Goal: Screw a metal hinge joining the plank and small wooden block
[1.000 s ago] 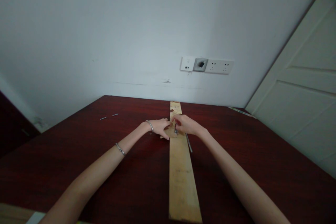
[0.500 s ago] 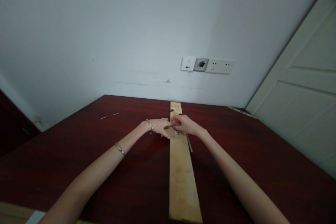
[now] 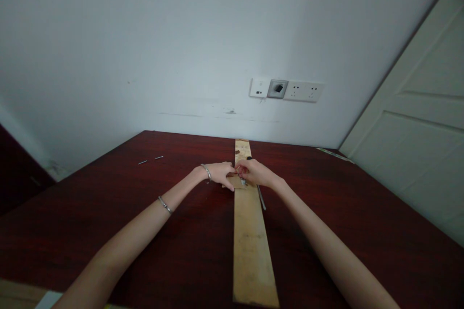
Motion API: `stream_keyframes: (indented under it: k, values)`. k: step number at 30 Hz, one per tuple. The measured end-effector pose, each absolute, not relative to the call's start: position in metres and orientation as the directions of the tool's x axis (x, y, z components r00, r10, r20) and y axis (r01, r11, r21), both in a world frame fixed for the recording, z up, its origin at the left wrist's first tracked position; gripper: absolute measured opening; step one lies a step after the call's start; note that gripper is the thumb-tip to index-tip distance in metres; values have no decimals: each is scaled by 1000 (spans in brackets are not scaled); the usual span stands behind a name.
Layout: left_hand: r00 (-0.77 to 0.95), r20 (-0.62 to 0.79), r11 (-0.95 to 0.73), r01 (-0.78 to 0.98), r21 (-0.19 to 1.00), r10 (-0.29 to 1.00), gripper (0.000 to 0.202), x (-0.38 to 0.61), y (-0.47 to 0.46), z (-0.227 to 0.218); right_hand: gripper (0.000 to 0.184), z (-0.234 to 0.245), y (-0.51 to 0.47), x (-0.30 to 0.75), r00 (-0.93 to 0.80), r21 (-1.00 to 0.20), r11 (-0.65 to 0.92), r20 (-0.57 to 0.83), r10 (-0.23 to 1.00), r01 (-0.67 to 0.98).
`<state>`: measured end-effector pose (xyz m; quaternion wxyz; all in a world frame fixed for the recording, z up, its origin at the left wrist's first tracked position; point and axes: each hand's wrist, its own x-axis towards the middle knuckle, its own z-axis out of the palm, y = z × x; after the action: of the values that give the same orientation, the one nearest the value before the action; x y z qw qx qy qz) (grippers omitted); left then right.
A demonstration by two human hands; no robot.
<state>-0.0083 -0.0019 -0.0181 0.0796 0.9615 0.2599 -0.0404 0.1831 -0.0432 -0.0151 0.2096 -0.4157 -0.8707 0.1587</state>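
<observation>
On the wooden board: a flat brown piece lies across the far half and overhangs the left edge; a small shiny bit sits at its right end, partly hidden by fingers.
Steadying the flat brown piece: the work looks like fine fingering at the shiny bit, so firm pressure straight down onto the board, with no sideways drag, should serve best; a slack press could let the piece skid.
Working the small shiny bit: little movements of the fingertips, wrist low by the board's right edge, would likely give more control than the whole arm.
Left hand: at the board's left edge, thumb and fingers spread well apart, resting over the flat brown piece without pinching it.
Right hand: over the board's right edge, thumb and fingertips close together at the small shiny bit; I cannot tell whether they clamp it or only touch it.
Thin rod: just beside the board's right edge; a dark end shows beyond the hand, and any join is hidden.
Metal pins: two, on the dark red table, well apart from the board's left side.
</observation>
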Motion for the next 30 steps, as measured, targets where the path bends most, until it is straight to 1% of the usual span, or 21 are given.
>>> stream_keyframes:
  k: [4,12,22,28,30]
  values:
    - [874,-98,-866,485,124,476,54,-8,-1,-18,28,-15,-42,185,-566,-438,619,262,782,652]
    - [854,-101,-845,519,126,510,56,-10,-4,-16,36,-19,-40,187,-556,-473,639,322,766,606]
    - [859,-90,-852,512,107,505,54,-9,-3,-17,31,-18,-41,187,-542,-427,643,347,766,636]
    - [849,-46,-836,527,150,527,63,-9,-4,-17,27,-21,-41,186,-537,-398,655,376,755,643]
    - [854,-31,-840,516,167,519,63,-10,-4,-16,27,-22,-41,186,-540,-401,658,376,753,637]
